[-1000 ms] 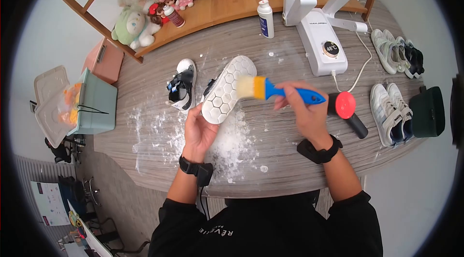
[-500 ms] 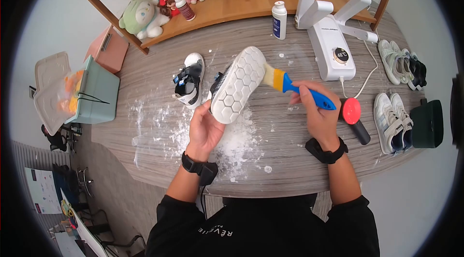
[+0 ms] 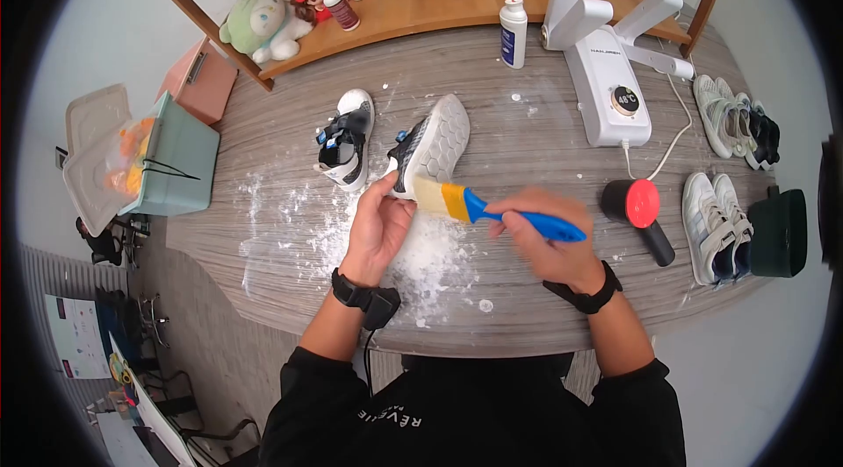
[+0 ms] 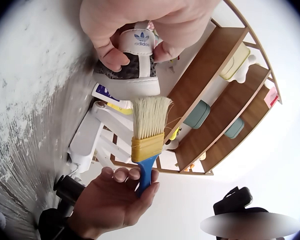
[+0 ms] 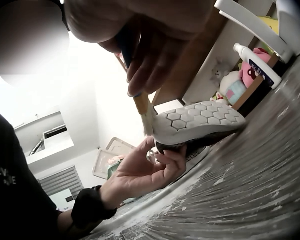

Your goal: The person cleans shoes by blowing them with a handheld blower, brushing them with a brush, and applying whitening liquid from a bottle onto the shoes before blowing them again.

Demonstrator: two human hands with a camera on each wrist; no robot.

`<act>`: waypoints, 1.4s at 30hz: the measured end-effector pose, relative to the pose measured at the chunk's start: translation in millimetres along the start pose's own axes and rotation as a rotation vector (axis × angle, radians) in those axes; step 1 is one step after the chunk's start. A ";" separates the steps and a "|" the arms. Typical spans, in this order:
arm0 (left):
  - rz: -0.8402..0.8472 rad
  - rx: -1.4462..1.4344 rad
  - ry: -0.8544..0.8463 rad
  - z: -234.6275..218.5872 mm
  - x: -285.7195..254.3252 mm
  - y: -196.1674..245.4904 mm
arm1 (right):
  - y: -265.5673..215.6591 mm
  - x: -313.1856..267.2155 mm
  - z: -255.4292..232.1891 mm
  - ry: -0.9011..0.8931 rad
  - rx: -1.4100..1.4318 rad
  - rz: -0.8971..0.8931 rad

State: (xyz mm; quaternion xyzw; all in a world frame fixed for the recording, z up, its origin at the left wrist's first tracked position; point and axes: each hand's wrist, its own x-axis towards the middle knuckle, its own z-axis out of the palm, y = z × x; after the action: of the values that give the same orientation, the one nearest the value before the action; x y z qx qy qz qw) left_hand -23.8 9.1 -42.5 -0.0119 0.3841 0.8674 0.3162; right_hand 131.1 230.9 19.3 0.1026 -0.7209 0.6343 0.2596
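Observation:
The left hand [image 3: 379,226] grips a black-and-white shoe [image 3: 442,138] by its heel, the hexagon-patterned sole [image 5: 200,117] turned toward the right. In the left wrist view, fingers and thumb pinch both sides of the heel tab [image 4: 137,42]. Blue-handled brush [image 3: 527,219] is held in the right hand [image 3: 553,234], which looks blurred in the head view. Its pale bristles [image 4: 151,116] are at the heel end of the sole; whether they touch cannot be told. The matching shoe [image 3: 345,140] stands upright on the table, left of the held one.
White powder [image 3: 430,265] lies scattered over the table [image 3: 290,291]. A white bottle [image 3: 514,32], a white device [image 3: 606,89] and a red-and-black tool [image 3: 643,204] stand behind and to the right. More shoes [image 3: 713,226] sit at the right edge, a green bin [image 3: 189,155] at the left.
The brush has moved down and left from beside the sole's right edge to the heel end. The held shoe has been lowered and turned, showing more of its upper.

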 end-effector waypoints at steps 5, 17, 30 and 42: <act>0.041 0.052 0.058 28.4 -11.7 2.9 | 12.9 5.1 -11.5 0.230 0.000 0.114; 0.252 0.497 -0.079 22.7 -22.3 8.6 | 11.8 16.2 -22.3 0.277 -0.407 -0.060; 0.328 0.456 0.149 18.0 -9.9 2.9 | 2.7 5.7 1.5 -0.185 -0.224 -0.121; 0.282 0.582 0.054 26.9 -18.4 4.1 | 9.0 8.6 -18.8 0.082 -0.236 0.050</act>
State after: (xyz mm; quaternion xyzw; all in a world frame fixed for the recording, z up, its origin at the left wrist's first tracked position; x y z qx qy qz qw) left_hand -5.4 15.3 -16.0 0.1093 0.6220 0.7558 0.1728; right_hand 124.2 252.2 17.0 0.0273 -0.7817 0.5551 0.2830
